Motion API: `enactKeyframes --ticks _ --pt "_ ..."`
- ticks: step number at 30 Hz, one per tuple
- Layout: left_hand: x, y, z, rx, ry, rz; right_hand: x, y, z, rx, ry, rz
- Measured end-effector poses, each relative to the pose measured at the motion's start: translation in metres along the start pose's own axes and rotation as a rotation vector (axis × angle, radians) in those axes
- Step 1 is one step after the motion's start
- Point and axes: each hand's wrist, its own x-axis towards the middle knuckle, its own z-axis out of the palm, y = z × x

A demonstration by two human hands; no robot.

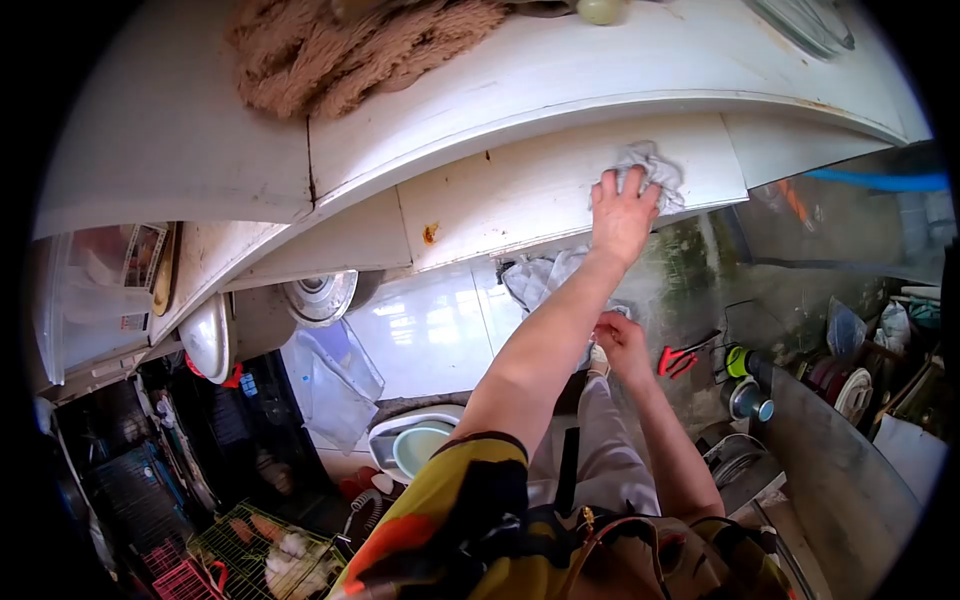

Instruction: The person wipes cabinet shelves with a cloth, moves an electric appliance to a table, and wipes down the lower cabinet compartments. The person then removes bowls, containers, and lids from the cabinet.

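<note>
My left hand (625, 212) is stretched forward, its fingers bent over a crumpled pale grey cloth (650, 165). The cloth is pressed against the white board (520, 190) below the shelf edge, near that board's right end. Lower down, my right hand (624, 345) hangs with its fingers curled together; my left forearm is close by and I cannot make out what they hold, if anything. A greyish bunched cloth or bag (540, 278) lies behind my left forearm, partly hidden by it.
Brown shaggy fabric (350, 55) lies on the white shelf above. Red-handled pliers (680, 360) are to the right of my right hand. Below left are a pale green basin (422, 447), a pot lid (208, 338) and a wire cage (255, 550) with a white furry animal. A glass pane (850, 430) stands right.
</note>
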Motion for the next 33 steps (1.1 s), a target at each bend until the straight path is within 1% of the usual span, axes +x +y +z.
enactKeyframes --ticks 1,2,3,4,5,8,9,10,11,12,14,16,18,20,24,26,29,33 --pt "0.002 -0.004 -0.001 -0.01 0.002 -0.01 0.002 -0.01 0.002 0.001 0.005 -0.007" --pt "0.001 -0.014 -0.005 -0.033 -0.025 0.044 0.007 -0.023 -0.002 -0.18 -0.024 -0.091" --pt "0.0 -0.024 -0.013 -0.053 -0.051 0.103 0.014 -0.034 -0.003 -0.185 -0.025 -0.087" --pt "-0.006 -0.039 -0.019 -0.005 -0.032 0.099 0.022 -0.042 -0.004 -0.232 0.003 -0.145" --pt "-0.012 -0.055 -0.026 0.049 0.013 0.066 0.029 -0.049 -0.004 -0.279 0.031 -0.201" --pt "-0.034 -0.12 -0.06 0.223 0.106 -0.027 0.054 -0.062 0.001 -0.296 0.037 -0.198" --pt "-0.041 -0.143 -0.074 0.262 0.101 -0.12 0.061 -0.066 0.005 -0.298 0.035 -0.201" --pt "-0.048 -0.166 -0.088 0.3 0.096 -0.212 0.068 -0.07 0.011 -0.381 0.035 -0.202" --pt "-0.054 -0.193 -0.104 0.398 0.078 -0.217 0.075 -0.075 0.019 -0.465 0.037 -0.203" --pt "-0.056 -0.21 -0.113 0.493 0.06 -0.221 0.082 -0.083 0.029 -0.47 0.037 -0.204" --pt "-0.058 -0.218 -0.117 0.481 0.065 -0.261 0.099 -0.098 0.054 -0.83 0.037 -0.124" --pt "-0.06 -0.218 -0.118 0.426 0.076 -0.333 0.12 -0.101 0.075 -0.882 0.036 -0.097" --pt "-0.061 -0.218 -0.117 0.394 0.1 -0.33 0.137 -0.102 0.091 -0.944 0.035 -0.07" --pt "-0.061 -0.218 -0.117 0.362 0.123 -0.331 0.15 -0.103 0.104 -1.043 0.039 0.016" --pt "-0.063 -0.215 -0.119 0.318 0.124 -0.349 0.169 -0.105 0.115 -1.14 -0.044 0.078" --pt "-0.062 -0.214 -0.12 0.3 0.124 -0.35 0.173 -0.109 0.112 -1.148 -0.074 0.157" --pt "-0.061 -0.214 -0.121 0.287 0.122 -0.364 0.172 -0.12 0.115 -1.146 -0.111 0.204" --pt "-0.062 -0.214 -0.12 0.277 0.121 -0.39 0.168 -0.124 0.119 -1.17 -0.146 0.222"
